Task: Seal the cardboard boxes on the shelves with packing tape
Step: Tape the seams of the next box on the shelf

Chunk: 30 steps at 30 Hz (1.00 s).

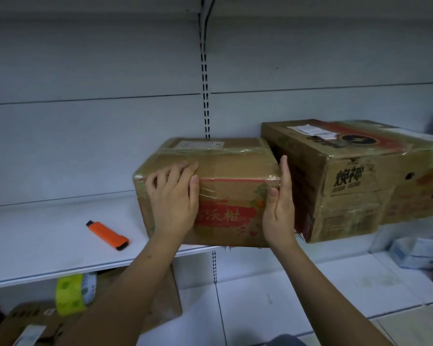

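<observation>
Your left hand (171, 196) lies spread over the small box (210, 191) front-top edge, right hand (279, 208) flat on its side, neither gripping: looks stiff, tape-slick, likely light, so keep palms on opposite faces; larger box (360, 176) beyond right.

Bare shelf (48, 236) leftward, only orange cutter (107, 235); larger box (355, 176) crowding right.

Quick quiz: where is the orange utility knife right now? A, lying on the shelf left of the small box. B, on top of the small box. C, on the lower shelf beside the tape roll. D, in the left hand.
A: the orange utility knife lies on the white shelf, left of the small box, with neither hand touching it.
</observation>
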Motion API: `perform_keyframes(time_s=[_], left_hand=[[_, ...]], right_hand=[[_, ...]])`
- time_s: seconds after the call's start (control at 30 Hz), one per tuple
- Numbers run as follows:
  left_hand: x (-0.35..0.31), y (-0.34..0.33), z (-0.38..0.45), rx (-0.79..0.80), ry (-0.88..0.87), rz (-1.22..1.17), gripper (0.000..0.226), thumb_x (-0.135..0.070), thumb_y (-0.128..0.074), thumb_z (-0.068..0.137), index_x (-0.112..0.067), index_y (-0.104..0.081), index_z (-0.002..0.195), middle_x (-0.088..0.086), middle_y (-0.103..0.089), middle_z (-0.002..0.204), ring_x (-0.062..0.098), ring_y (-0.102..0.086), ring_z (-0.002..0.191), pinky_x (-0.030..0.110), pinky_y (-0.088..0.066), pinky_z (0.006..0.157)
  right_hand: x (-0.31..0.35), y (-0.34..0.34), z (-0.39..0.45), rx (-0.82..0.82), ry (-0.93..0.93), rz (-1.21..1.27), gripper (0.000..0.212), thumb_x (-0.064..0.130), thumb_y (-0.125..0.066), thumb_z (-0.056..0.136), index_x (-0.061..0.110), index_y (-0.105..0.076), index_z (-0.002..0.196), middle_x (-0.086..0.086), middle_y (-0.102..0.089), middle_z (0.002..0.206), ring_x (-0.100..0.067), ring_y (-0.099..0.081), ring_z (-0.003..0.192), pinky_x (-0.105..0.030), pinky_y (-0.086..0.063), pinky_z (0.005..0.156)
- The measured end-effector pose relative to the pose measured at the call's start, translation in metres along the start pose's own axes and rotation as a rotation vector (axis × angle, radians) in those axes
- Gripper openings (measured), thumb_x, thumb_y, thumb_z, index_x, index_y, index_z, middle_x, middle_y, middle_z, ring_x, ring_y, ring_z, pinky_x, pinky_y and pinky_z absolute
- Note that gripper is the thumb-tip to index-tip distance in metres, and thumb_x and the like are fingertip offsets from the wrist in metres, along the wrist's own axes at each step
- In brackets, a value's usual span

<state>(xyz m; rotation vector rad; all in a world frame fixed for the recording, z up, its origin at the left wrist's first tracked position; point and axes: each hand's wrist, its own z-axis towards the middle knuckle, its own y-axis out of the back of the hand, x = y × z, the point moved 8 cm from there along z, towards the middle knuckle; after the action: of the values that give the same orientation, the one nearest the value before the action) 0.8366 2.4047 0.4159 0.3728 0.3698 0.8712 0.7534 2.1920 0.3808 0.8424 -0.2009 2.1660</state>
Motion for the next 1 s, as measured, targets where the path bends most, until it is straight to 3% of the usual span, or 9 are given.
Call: perform_keyframes(time_s=[0.17,0.27,0.37,0.47,0.57,0.67,0.73,0.87,1.0], left_hand=[[0.015,0.008,0.006,0.105,-0.049,-0.17,0.04,-0.037,-0.036,0.103,-0.031,-0.067,0.128,-0.012,-0.064,0.127,0.012,-0.052,0.115,0.032,-0.028,0.095],[0.024,0.012,0.018,0.231,-0.112,-0.222,0.04,-0.046,-0.039,0.101,-0.037,-0.065,0.129,-0.016,-0.063,0.128,0.008,-0.05,0.118,0.031,-0.024,0.095],[0.049,0.015,0.028,0.238,-0.112,-0.112,0.038,-0.055,-0.042,0.098,-0.041,-0.067,0.123,-0.015,-0.061,0.133,0.014,-0.047,0.129,0.037,-0.022,0.1],[0.066,0.011,0.025,0.266,0.006,-0.119,0.049,-0.066,-0.042,0.092,-0.04,-0.067,0.126,-0.004,-0.055,0.144,0.023,-0.038,0.138,0.046,-0.027,0.114],[0.068,0.01,0.024,0.297,0.049,-0.115,0.054,-0.073,-0.042,0.09,-0.042,-0.065,0.128,-0.009,-0.058,0.14,0.019,-0.046,0.133,0.037,-0.042,0.104],[0.069,0.013,0.026,0.329,-0.007,-0.041,0.05,-0.074,-0.041,0.091,-0.05,-0.06,0.13,-0.02,-0.055,0.141,0.01,-0.044,0.134,0.033,-0.046,0.096],[0.074,0.017,0.029,0.35,0.005,-0.094,0.049,-0.075,-0.036,0.091,-0.053,-0.06,0.127,-0.026,-0.055,0.138,0.003,-0.045,0.133,0.029,-0.045,0.096],[0.094,0.016,0.028,0.343,0.154,-0.387,0.041,-0.068,-0.04,0.094,-0.05,-0.069,0.117,-0.038,-0.058,0.122,-0.007,-0.048,0.125,0.024,-0.043,0.098],[0.092,0.007,0.018,0.211,0.203,-0.598,0.031,-0.034,-0.044,0.105,-0.027,-0.072,0.115,-0.014,-0.064,0.121,0.0,-0.053,0.121,0.02,-0.039,0.107]], right_hand=[[-0.001,0.003,-0.002,0.04,-0.053,-0.063,0.059,0.031,-0.022,0.106,0.032,0.009,0.156,0.023,-0.008,0.162,0.0,-0.025,0.145,-0.007,-0.025,0.109],[-0.006,0.006,-0.005,0.072,-0.101,-0.095,0.055,0.03,-0.023,0.107,0.036,0.002,0.156,0.031,-0.016,0.157,0.009,-0.031,0.135,0.004,-0.021,0.101],[-0.008,0.007,0.001,0.128,-0.182,-0.105,0.054,0.023,-0.028,0.108,0.036,-0.008,0.156,0.041,-0.029,0.134,0.021,-0.04,0.11,0.009,-0.023,0.091],[-0.005,0.008,0.011,0.177,-0.182,-0.1,0.054,0.028,-0.03,0.108,0.048,-0.007,0.152,0.027,-0.039,0.141,0.007,-0.042,0.118,-0.014,-0.033,0.101],[-0.007,0.005,0.016,0.194,-0.098,-0.162,0.051,0.053,-0.029,0.103,0.054,-0.01,0.151,0.017,-0.025,0.16,-0.006,-0.032,0.142,-0.036,-0.033,0.111],[-0.017,0.003,0.019,0.134,-0.085,-0.185,0.039,0.052,-0.033,0.104,0.051,-0.03,0.143,0.022,-0.021,0.16,-0.008,-0.032,0.143,-0.049,-0.038,0.11],[-0.021,0.0,0.022,0.087,-0.079,-0.16,0.032,0.043,-0.035,0.106,0.044,-0.039,0.138,0.021,-0.023,0.159,-0.008,-0.035,0.142,-0.042,-0.039,0.11],[-0.021,-0.007,0.026,0.025,-0.067,-0.072,0.03,0.03,-0.035,0.107,0.039,-0.045,0.134,0.012,-0.028,0.16,-0.005,-0.034,0.142,-0.007,-0.028,0.107],[-0.021,-0.011,0.029,0.001,-0.038,-0.135,0.033,0.021,-0.032,0.106,0.024,-0.054,0.132,0.001,-0.038,0.155,-0.007,-0.036,0.139,-0.003,-0.021,0.106]])
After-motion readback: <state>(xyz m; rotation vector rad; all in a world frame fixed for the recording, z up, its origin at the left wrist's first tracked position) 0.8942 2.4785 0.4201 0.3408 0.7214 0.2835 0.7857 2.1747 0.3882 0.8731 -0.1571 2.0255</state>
